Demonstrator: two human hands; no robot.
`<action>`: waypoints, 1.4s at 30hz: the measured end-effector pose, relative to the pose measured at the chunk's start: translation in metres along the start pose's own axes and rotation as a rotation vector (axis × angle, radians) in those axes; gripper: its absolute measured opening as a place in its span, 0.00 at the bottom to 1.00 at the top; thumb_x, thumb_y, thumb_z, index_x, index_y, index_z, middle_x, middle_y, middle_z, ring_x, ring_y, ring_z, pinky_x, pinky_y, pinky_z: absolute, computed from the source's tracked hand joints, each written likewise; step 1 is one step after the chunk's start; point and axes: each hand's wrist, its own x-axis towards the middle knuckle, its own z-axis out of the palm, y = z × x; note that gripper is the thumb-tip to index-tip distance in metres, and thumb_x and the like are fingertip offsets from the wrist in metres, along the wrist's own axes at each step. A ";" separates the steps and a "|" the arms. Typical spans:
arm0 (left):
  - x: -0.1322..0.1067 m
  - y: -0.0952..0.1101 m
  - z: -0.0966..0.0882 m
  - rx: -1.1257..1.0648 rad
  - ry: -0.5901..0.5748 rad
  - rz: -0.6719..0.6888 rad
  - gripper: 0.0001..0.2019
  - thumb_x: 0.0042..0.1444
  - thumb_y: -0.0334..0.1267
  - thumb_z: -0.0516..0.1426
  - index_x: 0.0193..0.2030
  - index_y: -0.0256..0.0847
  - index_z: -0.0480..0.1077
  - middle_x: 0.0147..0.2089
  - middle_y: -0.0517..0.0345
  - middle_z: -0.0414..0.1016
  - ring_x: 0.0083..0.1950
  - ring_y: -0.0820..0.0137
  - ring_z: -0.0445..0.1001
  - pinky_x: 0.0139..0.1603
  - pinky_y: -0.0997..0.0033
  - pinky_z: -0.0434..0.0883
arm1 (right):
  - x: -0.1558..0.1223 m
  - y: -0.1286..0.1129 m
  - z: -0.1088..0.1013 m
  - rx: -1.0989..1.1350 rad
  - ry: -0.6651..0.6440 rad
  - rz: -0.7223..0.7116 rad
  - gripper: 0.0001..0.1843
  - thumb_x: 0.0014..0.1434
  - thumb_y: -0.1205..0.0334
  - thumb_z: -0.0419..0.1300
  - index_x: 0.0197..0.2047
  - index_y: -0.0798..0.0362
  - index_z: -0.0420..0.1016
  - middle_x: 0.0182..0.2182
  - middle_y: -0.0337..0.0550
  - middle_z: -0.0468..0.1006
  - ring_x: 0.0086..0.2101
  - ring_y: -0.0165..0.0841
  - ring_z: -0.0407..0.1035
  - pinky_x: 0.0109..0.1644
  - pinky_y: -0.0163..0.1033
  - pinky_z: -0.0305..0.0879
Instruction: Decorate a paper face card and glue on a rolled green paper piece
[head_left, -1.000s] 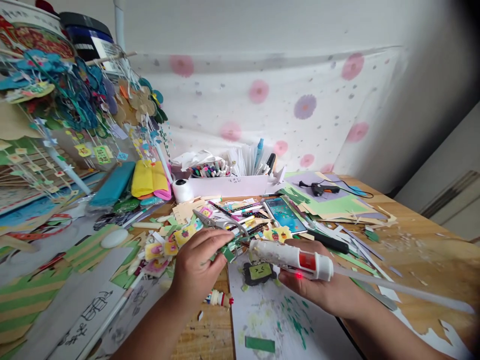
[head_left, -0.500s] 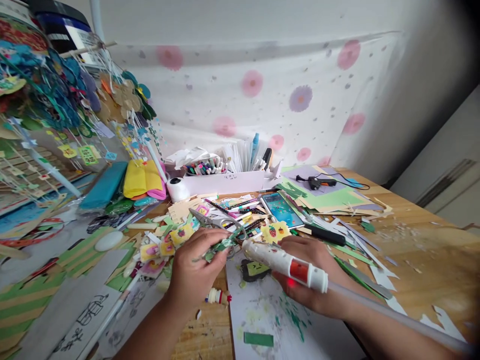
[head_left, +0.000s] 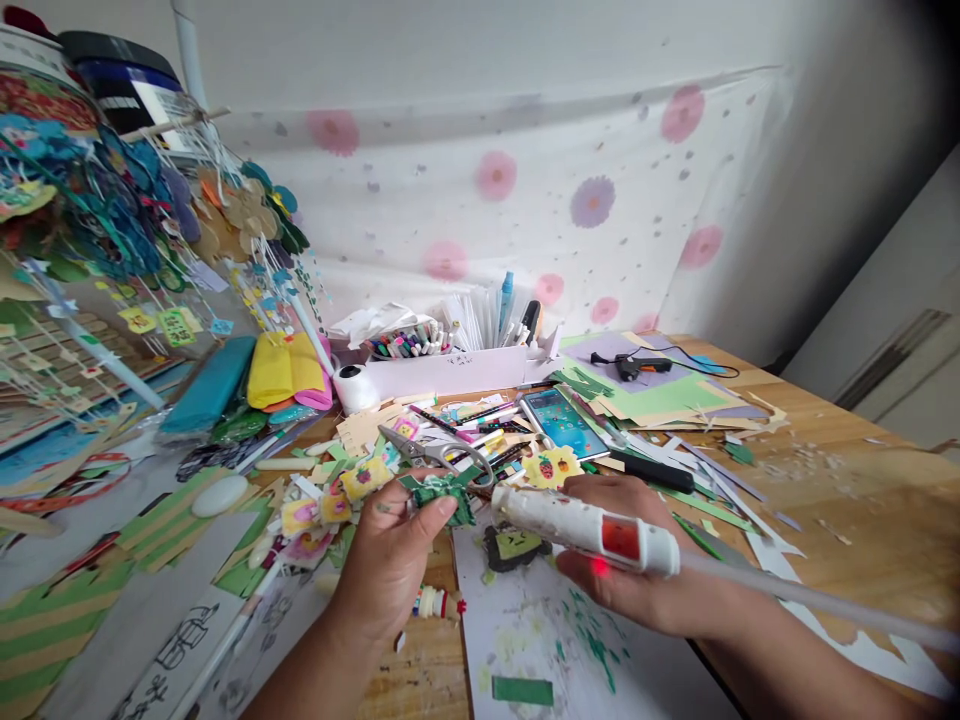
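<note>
My left hand (head_left: 401, 560) pinches a small dark green craft piece (head_left: 442, 492) between thumb and fingers. My right hand (head_left: 637, 545) is wrapped round a white hot glue gun (head_left: 592, 525) with a red light glowing on it; a long translucent glue stick (head_left: 810, 590) runs out of its back. The gun's nozzle points left, a little apart from the green piece. Just beyond my left hand lie metal scissors (head_left: 442, 455). Under the gun, a dark cut-out with a yellow-green face (head_left: 517, 543) rests on a paint-stained white board (head_left: 517, 630), along with a green paper strip (head_left: 523, 690).
A pale box of markers (head_left: 450, 368) stands at the back, with a phone (head_left: 566, 425) in front among paper scraps. A black glue gun (head_left: 634, 365) lies back right. Hanging paper ornaments (head_left: 150, 220) crowd the left. A small figurine (head_left: 439, 603) lies beside the board.
My left hand has turned the green piece so its flat face shows more. My right hand has shifted the glue gun slightly right, and its nozzle is farther from the piece.
</note>
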 end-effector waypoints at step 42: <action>0.001 0.011 -0.013 0.340 -0.309 0.400 0.10 0.54 0.29 0.61 0.38 0.50 0.79 0.41 0.56 0.80 0.46 0.63 0.75 0.48 0.65 0.71 | 0.000 -0.005 0.001 0.061 -0.008 -0.007 0.08 0.49 0.67 0.51 0.25 0.50 0.52 0.22 0.36 0.62 0.23 0.29 0.56 0.27 0.36 0.53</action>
